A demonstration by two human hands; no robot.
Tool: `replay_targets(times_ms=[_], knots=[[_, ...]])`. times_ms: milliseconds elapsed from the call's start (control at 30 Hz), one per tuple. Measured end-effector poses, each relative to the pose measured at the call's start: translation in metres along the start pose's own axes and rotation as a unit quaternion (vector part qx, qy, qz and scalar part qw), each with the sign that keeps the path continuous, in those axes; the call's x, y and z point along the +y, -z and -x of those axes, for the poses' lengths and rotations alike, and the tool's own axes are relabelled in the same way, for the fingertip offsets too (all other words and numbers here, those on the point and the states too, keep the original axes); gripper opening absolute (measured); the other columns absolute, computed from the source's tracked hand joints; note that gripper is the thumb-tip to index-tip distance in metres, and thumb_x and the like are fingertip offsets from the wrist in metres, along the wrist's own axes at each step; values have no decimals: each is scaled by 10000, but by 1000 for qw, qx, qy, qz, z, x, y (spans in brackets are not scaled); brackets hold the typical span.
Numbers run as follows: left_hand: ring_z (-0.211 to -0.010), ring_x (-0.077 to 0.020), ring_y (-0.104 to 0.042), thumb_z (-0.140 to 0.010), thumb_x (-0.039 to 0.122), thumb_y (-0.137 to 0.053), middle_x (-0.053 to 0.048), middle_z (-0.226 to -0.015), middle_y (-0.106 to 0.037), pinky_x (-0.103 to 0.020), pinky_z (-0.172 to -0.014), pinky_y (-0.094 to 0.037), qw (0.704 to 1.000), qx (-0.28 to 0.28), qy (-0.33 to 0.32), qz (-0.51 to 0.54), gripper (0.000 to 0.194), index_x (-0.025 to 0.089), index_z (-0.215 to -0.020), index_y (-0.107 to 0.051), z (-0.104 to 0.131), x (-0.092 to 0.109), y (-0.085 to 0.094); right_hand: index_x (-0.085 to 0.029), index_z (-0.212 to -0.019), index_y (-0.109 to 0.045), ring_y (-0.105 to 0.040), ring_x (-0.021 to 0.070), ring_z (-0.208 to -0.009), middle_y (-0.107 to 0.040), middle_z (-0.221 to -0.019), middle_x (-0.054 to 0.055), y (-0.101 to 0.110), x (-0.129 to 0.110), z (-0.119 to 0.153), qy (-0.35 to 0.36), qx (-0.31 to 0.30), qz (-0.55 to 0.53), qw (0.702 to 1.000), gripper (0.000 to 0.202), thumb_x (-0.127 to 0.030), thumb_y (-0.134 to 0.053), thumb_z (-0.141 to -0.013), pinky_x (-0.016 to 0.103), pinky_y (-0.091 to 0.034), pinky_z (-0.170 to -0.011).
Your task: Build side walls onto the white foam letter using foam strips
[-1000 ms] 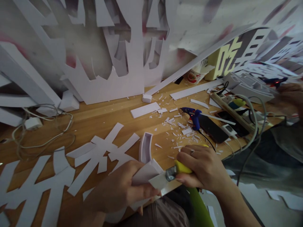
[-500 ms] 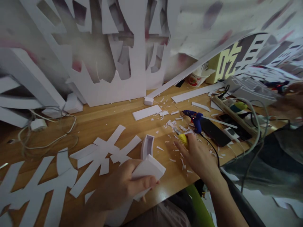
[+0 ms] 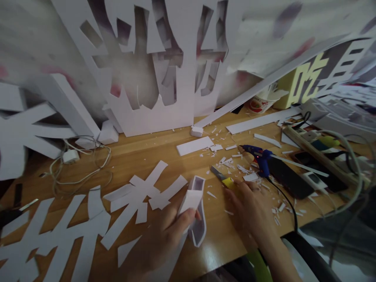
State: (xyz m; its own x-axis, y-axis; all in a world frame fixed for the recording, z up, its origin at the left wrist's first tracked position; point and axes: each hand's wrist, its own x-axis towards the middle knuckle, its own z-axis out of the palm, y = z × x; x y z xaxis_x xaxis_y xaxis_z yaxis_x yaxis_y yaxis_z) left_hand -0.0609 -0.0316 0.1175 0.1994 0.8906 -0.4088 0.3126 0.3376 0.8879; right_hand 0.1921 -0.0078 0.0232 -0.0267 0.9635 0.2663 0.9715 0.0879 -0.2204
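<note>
In the head view my left hand (image 3: 169,231) grips a white hollow foam-board piece (image 3: 196,201) with a boxy open end and a curved open channel below. The thumb presses on its side. Low over the table, my right hand (image 3: 249,207) is closed round a utility knife (image 3: 226,181) with a yellow handle; its blade points up and left. Around the blade lie white scraps. Just beyond the right hand rests a blue glue gun (image 3: 260,156) with a white glue stick in its back.
Flat white cut-outs (image 3: 141,194) cover the table's left. A large cut-out board (image 3: 158,117) leans on the back wall. Phones (image 3: 290,178), a power strip (image 3: 323,152) and cables crowd the right. A white strip (image 3: 195,145) and a paper bowl (image 3: 261,103) lie farther back.
My view has swung left. My left hand has turned the foam-board piece more upright, showing its open end. My right hand has drawn the knife left, away from the glue gun.
</note>
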Motion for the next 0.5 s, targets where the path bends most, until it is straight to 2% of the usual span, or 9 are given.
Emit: replay_targets(times_ms=[33, 67, 133, 167, 233, 300, 367, 433, 500], knots=[[-1114, -235, -632, -934, 464, -493, -29, -1084, -735, -341, -1020, -457, 1000, 16, 5, 19, 294, 261, -916, -705, 0, -2, -3, -158, -1056, -659, -680, 298, -877, -691, -1006, 166, 8, -8, 4, 13, 7, -19, 1000, 408, -503, -453, -990, 428, -548, -742], [-1206, -244, -594, -939, 457, -486, -32, -1163, -718, -369, -1087, -413, 999, 25, 11, 36, 287, 270, -984, -699, -1, -5, -6, -180, -1081, -640, -687, 268, -923, -691, -1064, 146, 16, -19, 8, 28, 16, -102, 994, 363, -501, -512, -970, 385, -565, -755], [-1350, -263, -494, -936, 477, -490, -56, -1277, -675, -424, -1180, -313, 997, 40, 22, 57, 327, 275, -1126, -662, -2, -10, -14, -227, -1317, -522, -666, 242, -1080, -647, -1256, 123, 30, -46, 18, 80, -11, -225, 971, 474, -500, -577, -934, 340, -584, -810], [-1400, -276, -444, -928, 505, -500, -77, -1311, -655, -448, -1206, -267, 997, 52, 26, 59, 373, 267, -1182, -636, -3, -12, -18, -234, -1398, -458, -649, 241, -1146, -621, -1326, 121, 35, -60, 21, 116, -36, -243, 962, 558, -503, -580, -924, 338, -584, -855], [-1453, -292, -378, -910, 554, -523, -118, -1370, -611, -476, -1229, -219, 995, 72, 32, 67, 486, 245, -1282, -567, -3, -15, -24, -213, -1441, -406, -628, 232, -1210, -614, -1366, 118, 39, -84, 23, 173, -60, -246, 952, 524, -371, -501, -950, 334, -573, -917], [-1434, -282, -414, -914, 551, -531, -140, -1444, -543, -473, -1212, -279, 994, 34, 21, 99, 595, 238, -1410, -436, -2, -19, -26, -195, -1419, -421, -709, 200, -1044, -705, -1223, 100, 40, -95, 16, 218, -62, -229, 947, 482, -204, -411, -937, 292, -596, -807], [-1347, -252, -516, -929, 510, -532, -128, -1471, -508, -436, -1133, -414, 991, -22, -23, 133, 616, 266, -1465, -355, -3, -29, -20, -201, -1374, -461, -740, 162, -806, -763, -1016, 52, 42, -96, -1, 233, -56, -207, 949, 454, -123, -387, -933, 242, -579, -652], [-1235, -231, -592, -924, 454, -567, -87, -1381, -572, -406, -1032, -504, 990, -25, -87, 106, 472, 295, -1362, -492, -7, -47, -5, -220, -1299, -524, -730, 154, -766, -765, -944, 26, 44, -91, -24, 242, -45, -177, 953, 374, -107, -408, -962, 251, -566, -673], [-1118, -243, -621, -893, 335, -628, -49, -1145, -671, -453, -1020, -487, 989, 70, -121, -45, 168, 277, -1042, -678, -14, -73, 16, -233, -1192, -589, -718, 189, -933, -754, -1034, 39, 45, -90, -50, 286, -43, -142, 947, 320, -81, -408, -975, 359, -534, -891]])
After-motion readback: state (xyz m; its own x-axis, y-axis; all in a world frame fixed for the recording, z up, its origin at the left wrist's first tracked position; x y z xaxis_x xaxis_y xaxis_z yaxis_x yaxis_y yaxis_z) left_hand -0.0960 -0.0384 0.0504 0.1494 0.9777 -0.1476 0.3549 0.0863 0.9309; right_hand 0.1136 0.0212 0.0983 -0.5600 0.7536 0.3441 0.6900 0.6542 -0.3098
